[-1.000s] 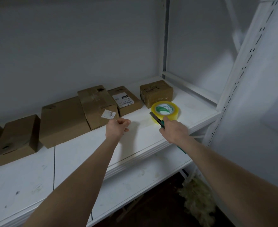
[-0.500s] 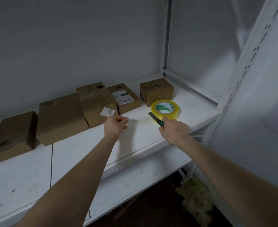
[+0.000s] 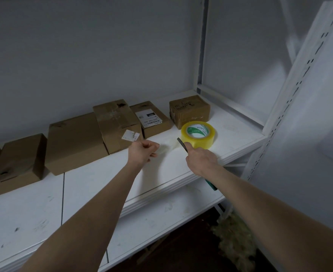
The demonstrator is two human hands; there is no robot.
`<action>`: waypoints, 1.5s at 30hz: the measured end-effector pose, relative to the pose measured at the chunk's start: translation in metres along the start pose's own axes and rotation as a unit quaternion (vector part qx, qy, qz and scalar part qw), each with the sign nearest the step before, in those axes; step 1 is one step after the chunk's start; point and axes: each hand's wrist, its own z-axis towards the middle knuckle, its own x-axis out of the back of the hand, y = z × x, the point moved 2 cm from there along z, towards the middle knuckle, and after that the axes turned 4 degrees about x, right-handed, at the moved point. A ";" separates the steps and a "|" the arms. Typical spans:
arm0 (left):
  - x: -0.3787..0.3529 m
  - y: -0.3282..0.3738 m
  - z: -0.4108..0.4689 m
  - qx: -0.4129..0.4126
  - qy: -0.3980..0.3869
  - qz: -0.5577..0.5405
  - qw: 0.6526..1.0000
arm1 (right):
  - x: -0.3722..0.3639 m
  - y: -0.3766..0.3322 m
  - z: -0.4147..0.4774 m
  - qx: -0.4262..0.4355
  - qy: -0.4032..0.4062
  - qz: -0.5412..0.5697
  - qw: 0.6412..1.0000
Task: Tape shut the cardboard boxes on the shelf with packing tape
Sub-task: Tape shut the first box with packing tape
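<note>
The left hand (image 3: 145,153) pinches a clear tape strip (image 3: 166,149) pulled from the tape roll (image 3: 199,134) just beyond the right hand (image 3: 201,160), which grips a cutter (image 3: 182,144), blade toward the strip. A slip could nick the left hand, or the freed strip could stick to itself short of the boxes (image 3: 118,124) beyond

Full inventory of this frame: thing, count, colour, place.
cardboard boxes: six, brown, row along the shelf's back, leftmost cut off
tape roll: one, yellow, on shelf before the rightmost box
tape strip: one, clear, faint, between left hand and roll
cutter: one, dark blade, green handle, in right hand
shelf: one, white, lower board beneath
fibrous heap: one, pale, floor at lower right
left hand: one, curled, pinches the strip
right hand: one, grips the cutter
</note>
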 end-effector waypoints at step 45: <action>0.014 0.029 0.013 -0.051 0.076 0.220 0.971 | 0.016 0.006 0.031 -0.009 -0.139 0.140 0.980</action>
